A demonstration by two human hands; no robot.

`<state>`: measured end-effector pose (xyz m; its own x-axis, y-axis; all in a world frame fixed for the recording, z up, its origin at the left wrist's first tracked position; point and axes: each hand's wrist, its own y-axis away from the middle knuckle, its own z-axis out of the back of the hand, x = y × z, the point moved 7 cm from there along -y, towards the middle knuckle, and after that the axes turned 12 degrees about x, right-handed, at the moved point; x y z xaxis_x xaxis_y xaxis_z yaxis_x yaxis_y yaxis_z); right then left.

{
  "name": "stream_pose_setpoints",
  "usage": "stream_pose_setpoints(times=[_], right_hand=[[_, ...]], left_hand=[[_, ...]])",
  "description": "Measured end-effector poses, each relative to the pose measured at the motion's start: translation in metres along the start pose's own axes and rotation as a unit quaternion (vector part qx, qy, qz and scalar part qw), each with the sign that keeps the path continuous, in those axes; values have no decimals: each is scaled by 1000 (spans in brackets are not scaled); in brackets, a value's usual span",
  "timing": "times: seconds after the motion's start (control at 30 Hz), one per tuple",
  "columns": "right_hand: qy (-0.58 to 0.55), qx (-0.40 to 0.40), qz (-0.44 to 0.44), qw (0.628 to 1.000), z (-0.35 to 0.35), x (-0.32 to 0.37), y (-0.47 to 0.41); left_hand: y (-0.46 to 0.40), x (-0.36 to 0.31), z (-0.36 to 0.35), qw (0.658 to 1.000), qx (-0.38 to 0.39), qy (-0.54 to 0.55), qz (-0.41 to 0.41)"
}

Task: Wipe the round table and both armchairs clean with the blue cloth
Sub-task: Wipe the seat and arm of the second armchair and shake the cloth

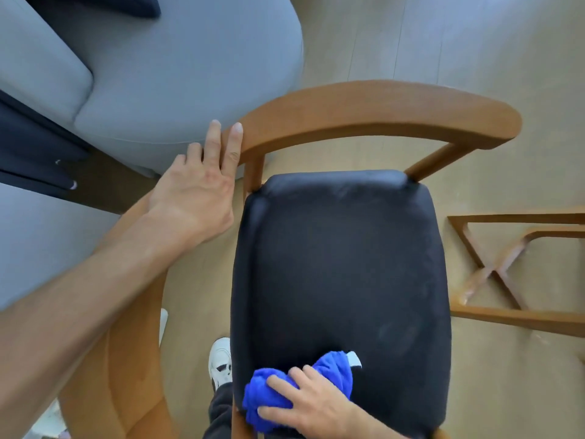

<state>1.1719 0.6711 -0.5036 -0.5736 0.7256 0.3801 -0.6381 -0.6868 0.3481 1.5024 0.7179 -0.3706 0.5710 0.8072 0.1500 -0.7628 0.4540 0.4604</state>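
head view: looking straight down on one armchair (342,280), wooden frame, dark padded seat filling the middle of the frame
blue cloth (297,388): bunched up at the bottom edge of the seat, near the front left corner
right hand (313,403): fingers curled over the cloth, pressing it onto the seat cushion
left hand (196,191): fingers mostly straight, laid along the end of the curved wooden armrest (380,112) at centre left, holding nothing, looks like it's just bracing the chair
other stuff: grey sofa (174,74) upper left, wooden frame legs (506,270) at the right edge, white shoe (220,362) bottom centre
round table: can't see it here
what could go wrong: cloth is so wadded up it only touches a small patch, so strips of the seat could easily get skipped. If the bracing hand slips off the rail, a hard push might scoot the chair on that smooth floor.
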Motion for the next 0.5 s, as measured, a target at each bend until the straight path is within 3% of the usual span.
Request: stream_pose_setpoints(times=[0.07, 0.1, 0.17, 0.23, 0.3, 0.33, 0.4, 0.5], right_hand=[[78, 14, 55, 995, 24, -43, -2], [93, -23, 32, 995, 50, -80, -7], [75, -117, -115, 984, 104, -167, -13], [11, -175, -312, 934, 135, -237, -1], [-78, -214, -442, 868, 131, -253, 4], [-106, -230, -460, 851, 123, -237, 0], [-116, -223, -379, 890, 92, -168, -18], [-69, -76, -139, 985, 24, -32, -15]], left_hand=[[0, 0, -1, 1000, -3, -1, 2], [-1, 1, -1, 1000, -7, -3, 2], [0, 2, -2, 1000, -11, -3, 8], [-1, 1, -2, 1000, -14, 0, 8], [-1, 1, -3, 1000, -13, -2, 13], [-1, 1, -4, 1000, -12, 0, 14], [-1, 1, -2, 1000, -14, 2, 16], [0, 0, 1, 1000, -9, 12, 17]])
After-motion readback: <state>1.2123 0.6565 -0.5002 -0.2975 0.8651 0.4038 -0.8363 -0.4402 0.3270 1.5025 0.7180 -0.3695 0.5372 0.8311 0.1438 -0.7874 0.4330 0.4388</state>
